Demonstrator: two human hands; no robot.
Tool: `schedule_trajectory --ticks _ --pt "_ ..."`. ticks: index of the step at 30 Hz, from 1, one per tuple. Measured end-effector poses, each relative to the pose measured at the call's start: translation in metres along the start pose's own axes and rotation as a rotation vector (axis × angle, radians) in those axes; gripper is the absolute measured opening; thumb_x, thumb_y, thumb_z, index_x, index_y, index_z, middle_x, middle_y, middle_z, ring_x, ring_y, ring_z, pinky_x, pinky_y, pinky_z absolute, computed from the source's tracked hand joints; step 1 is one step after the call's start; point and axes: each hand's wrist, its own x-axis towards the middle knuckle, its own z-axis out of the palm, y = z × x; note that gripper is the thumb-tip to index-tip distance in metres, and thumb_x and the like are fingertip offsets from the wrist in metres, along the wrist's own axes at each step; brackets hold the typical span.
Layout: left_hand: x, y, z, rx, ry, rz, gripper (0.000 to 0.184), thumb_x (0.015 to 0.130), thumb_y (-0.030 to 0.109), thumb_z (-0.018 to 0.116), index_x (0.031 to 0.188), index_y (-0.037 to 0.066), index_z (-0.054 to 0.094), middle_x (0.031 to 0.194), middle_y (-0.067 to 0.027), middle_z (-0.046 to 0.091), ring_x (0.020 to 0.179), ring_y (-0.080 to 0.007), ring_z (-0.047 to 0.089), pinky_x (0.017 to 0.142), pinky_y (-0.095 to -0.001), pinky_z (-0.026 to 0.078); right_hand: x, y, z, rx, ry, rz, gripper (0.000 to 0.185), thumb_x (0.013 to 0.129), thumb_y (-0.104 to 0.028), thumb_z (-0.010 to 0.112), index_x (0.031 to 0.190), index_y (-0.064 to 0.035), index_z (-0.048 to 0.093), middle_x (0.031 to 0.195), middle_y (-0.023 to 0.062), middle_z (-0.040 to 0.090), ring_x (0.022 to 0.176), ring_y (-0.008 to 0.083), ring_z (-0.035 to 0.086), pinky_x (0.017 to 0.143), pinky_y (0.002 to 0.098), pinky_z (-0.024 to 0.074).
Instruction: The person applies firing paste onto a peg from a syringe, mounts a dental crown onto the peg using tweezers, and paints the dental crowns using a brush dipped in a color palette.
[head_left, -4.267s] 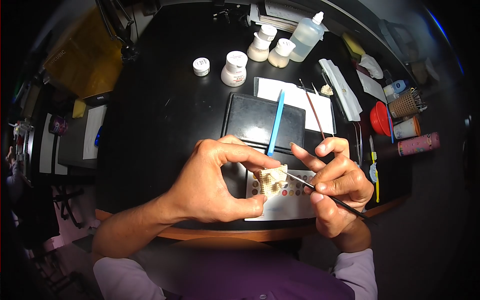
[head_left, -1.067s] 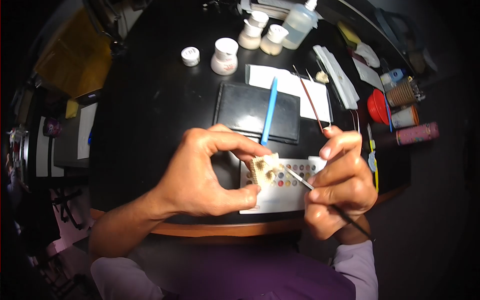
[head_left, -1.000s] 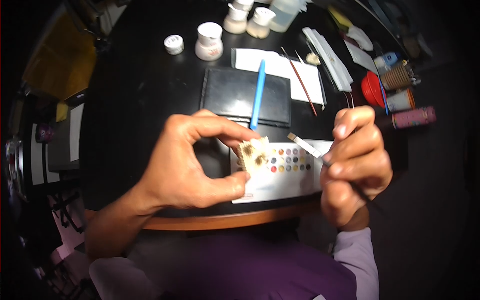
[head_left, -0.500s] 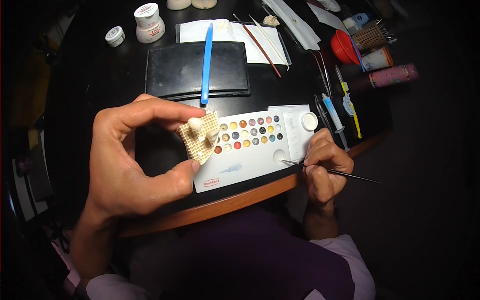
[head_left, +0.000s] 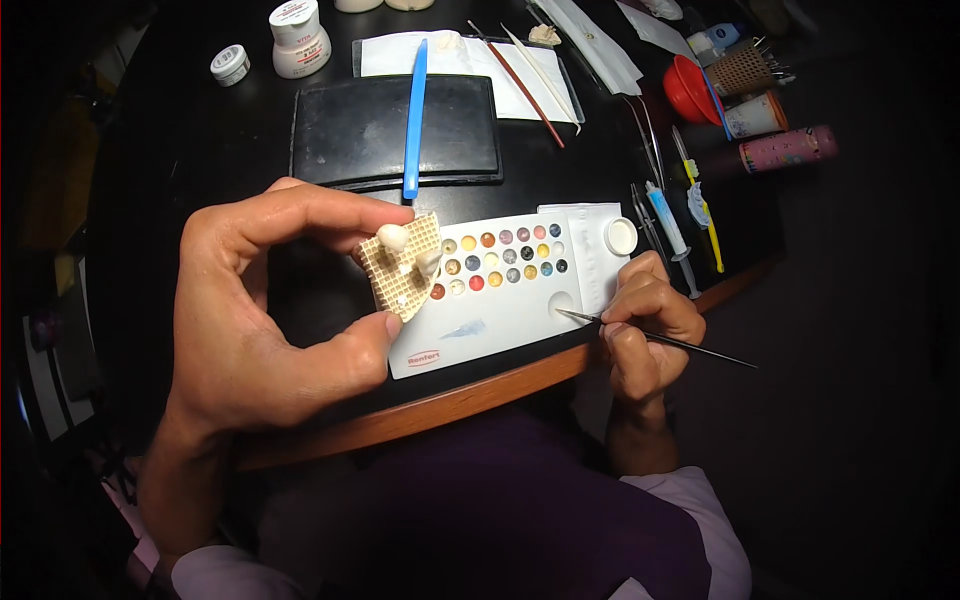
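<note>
Between thumb and forefinger, my left hand [head_left: 265, 310] grips a cream honeycomb firing tray [head_left: 395, 262] by its edges. Two white tooth crowns [head_left: 393, 237] stand up from its grid. My right hand [head_left: 650, 325] is closed around a thin dark paintbrush [head_left: 690, 347]. The brush tip is at the shallow round well of a white palette [head_left: 510, 335], which holds rows of small coloured stains. A bluish smear [head_left: 465, 328] marks the palette's lower part. The tray overlaps the palette's left edge in view.
A small white cup [head_left: 620, 237] stands right of the palette. Behind lie a black case [head_left: 395, 130] with a blue stick [head_left: 415, 120] across it, brushes on white paper, jars [head_left: 300, 45] and a red bowl [head_left: 690, 88]. Syringe [head_left: 665, 225], tweezers and a toothbrush lie at right. The wooden table edge [head_left: 470, 393] is nearest me.
The view has shifted slightly. Both hands keep their grips; the brush tip has moved slightly left and up, still at the palette's well.
</note>
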Motion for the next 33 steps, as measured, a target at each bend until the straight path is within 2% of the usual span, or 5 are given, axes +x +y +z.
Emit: schedule_trajectory --ticks 10,13,17,23,33 --pt "-0.001 0.001 0.001 -0.003 -0.005 0.030 0.055 0.057 0.010 0.076 0.110 -0.005 0.078 0.096 -0.0107 0.074 0.091 -0.0158 0.064 0.089 -0.0283 0.049 0.001 -0.001 0.002 0.037 0.045 0.010 0.007 0.062 -0.006 0.058 0.068 -0.0021 0.059 0.060 0.0048 0.055 0.068 0.0173 0.044 0.065 0.0316 0.0357" --pt "-0.002 0.000 0.002 -0.024 -0.001 0.045 0.052 0.060 0.010 0.080 0.110 -0.004 0.079 0.096 -0.0116 0.076 0.092 -0.0165 0.067 0.089 -0.0293 0.051 0.019 -0.012 0.007 0.137 0.039 -0.098 0.006 0.070 -0.008 0.061 0.076 -0.0056 0.061 0.061 0.0031 0.059 0.068 0.0167 0.045 0.076 0.0341 0.0386" --pt "-0.002 0.001 0.003 -0.046 -0.005 0.003 0.051 0.062 0.011 0.081 0.112 -0.002 0.079 0.097 -0.0118 0.076 0.094 -0.0171 0.067 0.091 -0.0295 0.051 0.055 -0.036 0.019 0.073 -0.102 -0.356 0.010 0.076 -0.011 0.067 0.086 -0.0101 0.064 0.066 0.0003 0.063 0.073 0.0163 0.048 0.083 0.0363 0.0407" --pt "-0.001 0.002 0.001 -0.023 -0.038 -0.022 0.049 0.064 0.012 0.082 0.112 0.000 0.080 0.095 -0.0102 0.075 0.094 -0.0166 0.068 0.092 -0.0297 0.051 0.075 -0.053 0.039 0.031 -0.205 -0.455 0.020 0.069 -0.005 0.069 0.088 -0.0112 0.067 0.075 -0.0025 0.071 0.082 0.0208 0.055 0.083 0.0369 0.0437" --pt "-0.001 0.001 0.003 -0.008 -0.065 -0.007 0.048 0.064 0.013 0.084 0.111 0.002 0.081 0.090 -0.0072 0.074 0.091 -0.0172 0.068 0.091 -0.0322 0.050 0.073 -0.052 0.046 -0.002 -0.251 -0.439 0.025 0.068 -0.002 0.073 0.090 -0.0117 0.073 0.079 -0.0024 0.073 0.091 0.0243 0.058 0.082 0.0351 0.0480"
